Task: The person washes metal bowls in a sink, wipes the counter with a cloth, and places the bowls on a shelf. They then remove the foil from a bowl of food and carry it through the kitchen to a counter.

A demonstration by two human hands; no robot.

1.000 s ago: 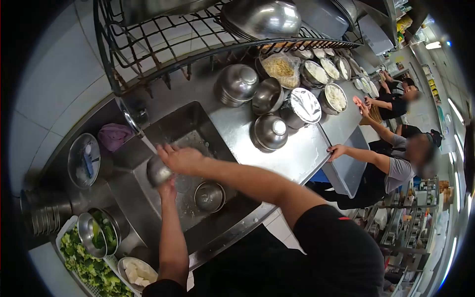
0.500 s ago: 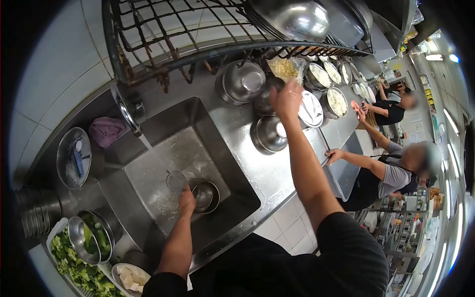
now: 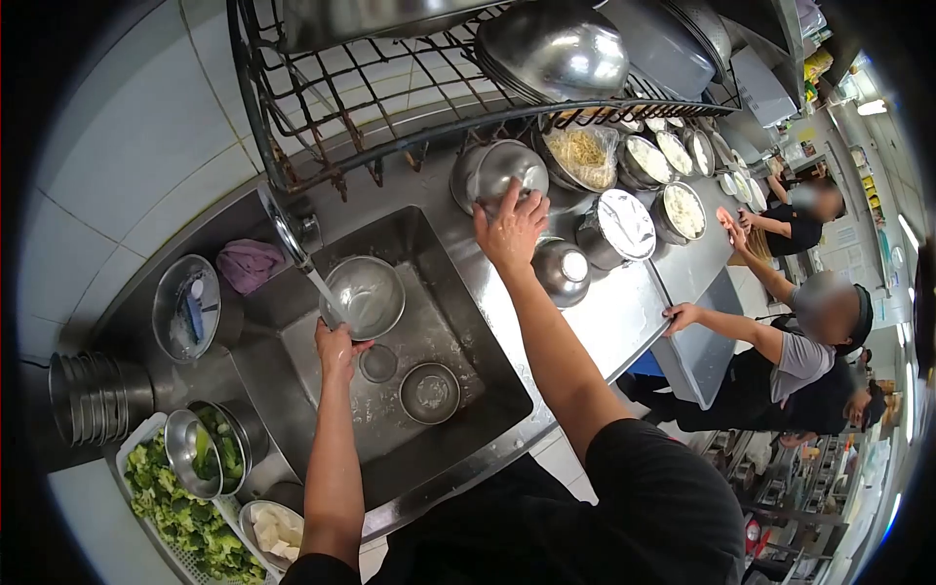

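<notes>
My left hand (image 3: 338, 349) grips the near rim of a shiny metal bowl (image 3: 375, 302). The bowl is held tilted inside the sink (image 3: 292, 356), and water from the tap (image 3: 280, 226) runs into it. A smaller metal bowl (image 3: 429, 393) sits on the wet sink floor, right of the round drain (image 3: 378, 363). On the steel counter, my right hand (image 3: 514, 229) is spread with its fingertips right at an upturned metal bowl (image 3: 492, 174). Close by its wrist stands another upturned metal bowl (image 3: 562, 271).
A rusty wire rack (image 3: 409, 136) with large bowls (image 3: 551, 49) hangs over the counter. Containers of white food (image 3: 680, 210) and noodles (image 3: 582, 156) line the counter. Broccoli (image 3: 175, 502) and a purple cloth (image 3: 249, 265) lie left. A co-worker (image 3: 770, 341) holds a grey tray (image 3: 707, 341).
My left hand has raised a bowl from the sink floor into the tap's stream; the smaller bowl stays below. My right hand has drawn back left toward the upturned bowl. The view has shifted.
</notes>
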